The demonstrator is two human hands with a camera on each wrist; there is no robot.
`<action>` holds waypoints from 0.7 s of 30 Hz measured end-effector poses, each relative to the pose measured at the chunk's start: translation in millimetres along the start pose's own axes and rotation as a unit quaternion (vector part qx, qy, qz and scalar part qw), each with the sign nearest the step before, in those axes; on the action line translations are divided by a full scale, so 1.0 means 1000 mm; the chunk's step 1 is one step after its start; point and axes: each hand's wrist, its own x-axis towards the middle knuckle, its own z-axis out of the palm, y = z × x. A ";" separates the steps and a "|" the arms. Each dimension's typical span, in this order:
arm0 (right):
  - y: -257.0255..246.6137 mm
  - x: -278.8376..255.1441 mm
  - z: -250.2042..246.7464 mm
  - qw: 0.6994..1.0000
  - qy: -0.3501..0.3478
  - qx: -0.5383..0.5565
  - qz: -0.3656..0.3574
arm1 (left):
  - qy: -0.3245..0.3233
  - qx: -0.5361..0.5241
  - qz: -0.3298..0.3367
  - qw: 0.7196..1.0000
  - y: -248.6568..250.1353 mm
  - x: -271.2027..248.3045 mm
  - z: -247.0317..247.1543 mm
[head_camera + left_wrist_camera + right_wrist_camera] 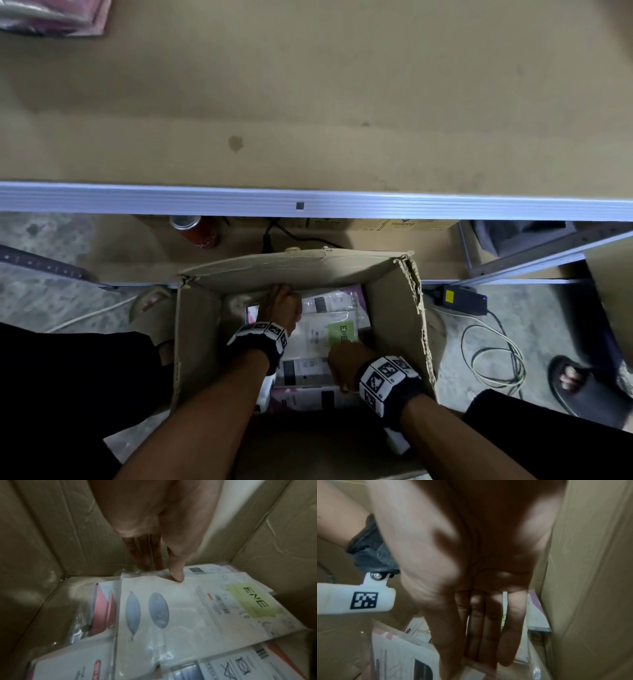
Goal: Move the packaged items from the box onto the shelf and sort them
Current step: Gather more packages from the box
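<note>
An open cardboard box [197, 342] stands on the floor below the shelf [308, 102]. It holds several flat plastic-wrapped packages. On top lies a white package with a green label [329, 334] [171, 608]. My left hand [279, 305] [164, 566] is at its far edge, thumb on top and fingers down behind the edge against the box wall. My right hand [342, 363] [488, 628] is at the package's near right corner, fingers straight and pointing down over the packages. Pink-and-white packages [301, 399] [102, 608] lie underneath.
Pink wrapped items [51, 17] lie on the shelf board at the far left. Its metal front rail [308, 202] runs above the box. A red can [197, 231] and cartons [387, 224] sit on the lower level. A power adapter [462, 298] and coiled cable [493, 356] lie to the right.
</note>
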 end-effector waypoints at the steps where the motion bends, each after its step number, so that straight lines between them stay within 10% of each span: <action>1: 0.000 -0.001 -0.001 1.000 0.003 -0.002 -0.001 | 0.004 -0.011 -0.003 1.000 0.001 0.000 0.000; 21: -0.012 -0.051 -0.034 0.986 0.144 -0.080 0.007 | -0.031 -0.051 0.016 0.998 0.040 -0.047 -0.101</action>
